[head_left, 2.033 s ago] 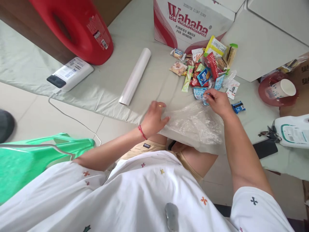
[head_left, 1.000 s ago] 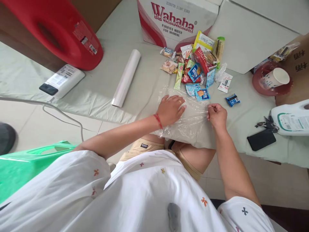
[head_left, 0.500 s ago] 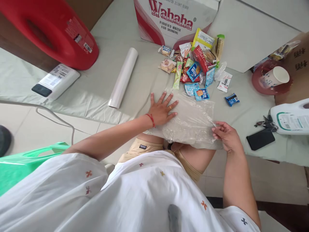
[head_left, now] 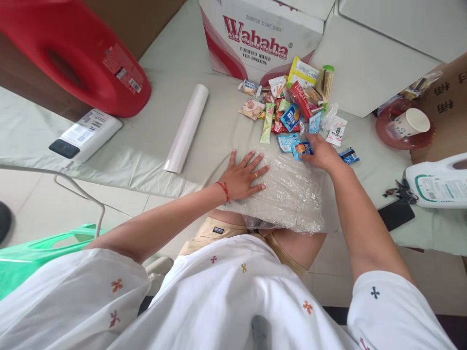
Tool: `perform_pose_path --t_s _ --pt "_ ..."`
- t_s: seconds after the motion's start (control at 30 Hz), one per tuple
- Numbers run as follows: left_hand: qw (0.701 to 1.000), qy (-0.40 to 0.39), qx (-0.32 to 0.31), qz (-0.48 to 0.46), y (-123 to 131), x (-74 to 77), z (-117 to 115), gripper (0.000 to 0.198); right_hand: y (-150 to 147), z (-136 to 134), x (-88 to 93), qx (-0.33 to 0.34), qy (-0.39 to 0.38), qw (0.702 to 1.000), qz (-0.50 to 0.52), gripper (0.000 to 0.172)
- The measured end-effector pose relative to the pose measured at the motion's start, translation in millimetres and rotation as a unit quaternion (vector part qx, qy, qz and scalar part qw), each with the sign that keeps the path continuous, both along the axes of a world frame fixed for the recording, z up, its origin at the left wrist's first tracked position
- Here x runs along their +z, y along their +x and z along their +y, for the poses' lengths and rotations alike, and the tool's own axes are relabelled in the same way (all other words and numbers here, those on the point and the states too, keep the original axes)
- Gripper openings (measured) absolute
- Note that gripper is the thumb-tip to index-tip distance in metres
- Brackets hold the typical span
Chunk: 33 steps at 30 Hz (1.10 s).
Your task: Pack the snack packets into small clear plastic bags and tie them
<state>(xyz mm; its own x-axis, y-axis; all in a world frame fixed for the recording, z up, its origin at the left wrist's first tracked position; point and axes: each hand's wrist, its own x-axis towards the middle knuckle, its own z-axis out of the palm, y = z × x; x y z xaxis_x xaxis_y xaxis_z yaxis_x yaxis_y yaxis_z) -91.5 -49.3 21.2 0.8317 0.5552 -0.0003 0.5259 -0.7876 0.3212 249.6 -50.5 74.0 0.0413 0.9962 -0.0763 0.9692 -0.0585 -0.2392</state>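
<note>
A sheet of clear plastic film (head_left: pixel 288 194) lies crinkled at the table's front edge, partly hanging over my lap. My left hand (head_left: pixel 242 177) rests flat on the film's left part, fingers spread. My right hand (head_left: pixel 323 151) is at the front of the snack pile, with thumb and fingers around the right end of a blue snack packet (head_left: pixel 301 149). The packet still lies on the table, and my hand hides its right end. Beside it are a light-blue packet (head_left: pixel 287 143) and another blue packet (head_left: pixel 291 117).
A roll of plastic film (head_left: pixel 187 129) lies to the left. Behind the snacks stands a Wahaba-style water carton marked Wahaha (head_left: pixel 262 43). A red jug (head_left: pixel 91 63) and a white device (head_left: pixel 87 133) are at left. At right are a paper cup (head_left: pixel 410 124), white bottle (head_left: pixel 438 182) and black phone (head_left: pixel 397 215).
My right hand has let go of the film's right edge and moved up to the blue snack packet. My left hand stays flat on the film. The view has shifted slightly.
</note>
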Motion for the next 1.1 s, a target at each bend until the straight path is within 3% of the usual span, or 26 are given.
perform_pose_path --t_s 0.07,0.13,0.23,0.3,0.37,0.53,0.73,0.83,0.93,1.0,1.1 --pt "1.000 0.001 0.002 -0.001 -0.3 -0.4 0.0 0.067 5.4 10.7 -4.8 -0.012 -0.049 0.999 -0.021 0.064" --pt "1.000 0.003 0.003 -0.003 -0.2 -1.2 -0.2 0.066 18.8 8.7 -2.8 -0.040 -0.065 0.997 -0.002 0.045" --pt "1.000 0.000 0.003 -0.004 0.1 -2.3 -0.2 0.066 35.6 3.7 11.4 -0.069 -0.053 0.989 0.123 0.032" --pt "1.000 -0.001 0.004 -0.004 0.1 -2.5 -0.1 0.066 32.8 10.7 21.3 -0.056 -0.037 0.981 0.180 0.035" --pt "1.000 0.001 0.003 -0.004 -0.1 -2.1 -0.2 0.065 18.0 27.7 24.9 -0.010 -0.026 0.985 0.173 0.037" --pt "1.000 0.002 0.002 -0.007 -0.6 -1.0 -0.5 0.066 -21.8 74.2 6.6 0.120 -0.067 0.989 0.047 0.044" --pt "1.000 -0.003 0.003 -0.021 -0.4 -1.3 -0.1 0.065 -14.3 61.8 -6.8 0.152 -0.092 0.984 -0.016 0.069" --pt "1.000 -0.005 0.004 -0.024 0.1 -1.4 0.2 0.064 -11.4 53.5 -5.7 0.099 -0.095 0.989 -0.061 0.074" --pt "1.000 -0.004 0.001 -0.023 0.3 -1.8 0.2 0.064 -9.4 54.5 -1.0 0.006 -0.087 0.993 -0.080 0.052" --pt "1.000 -0.002 0.001 -0.024 0.2 -2.5 0.3 0.065 -4.4 54.0 6.6 -0.039 -0.083 0.995 -0.045 0.035" --pt "0.999 0.000 0.003 -0.033 0.0 -4.0 0.3 0.065 3.5 39.4 24.2 -0.113 -0.027 0.992 0.041 0.042"
